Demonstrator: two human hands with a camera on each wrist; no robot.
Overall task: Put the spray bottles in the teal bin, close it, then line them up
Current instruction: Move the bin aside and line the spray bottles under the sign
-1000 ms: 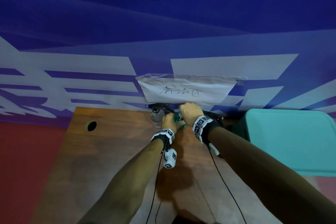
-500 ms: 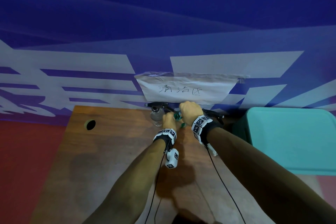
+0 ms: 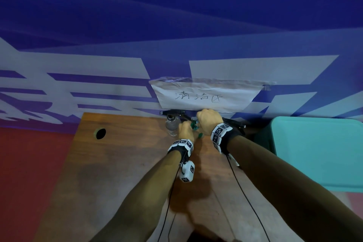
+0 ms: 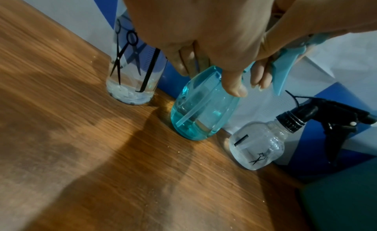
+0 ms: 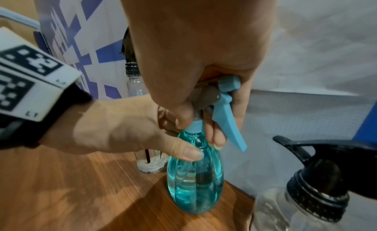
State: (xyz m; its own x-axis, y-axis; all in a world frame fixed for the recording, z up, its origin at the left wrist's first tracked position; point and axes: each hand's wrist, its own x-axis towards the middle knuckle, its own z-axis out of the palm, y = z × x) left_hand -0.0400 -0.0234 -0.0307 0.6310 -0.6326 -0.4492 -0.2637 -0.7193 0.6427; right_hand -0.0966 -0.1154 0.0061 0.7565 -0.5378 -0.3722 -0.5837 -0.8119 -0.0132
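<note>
The teal spray bottle (image 5: 194,178) stands upright on the wooden counter (image 3: 117,163) at the back edge, held by both my hands as it was a second ago; nothing has visibly shifted since. My right hand (image 5: 195,60) wraps its fingers (image 5: 218,134) round the neck under the light-blue trigger head, and my left hand (image 5: 122,128) pinches the bottle's shoulder, thumb in front. Just left of my left hand stands a tall clear bottle (image 4: 133,73); just right of my right hand, a round clear bottle (image 4: 258,147) with a black trigger. Further right sits the teal bin (image 3: 318,153), lid shut. Behind my fingers a handwritten paper sign (image 3: 204,94) hangs on a blue-and-white wall.
</note>
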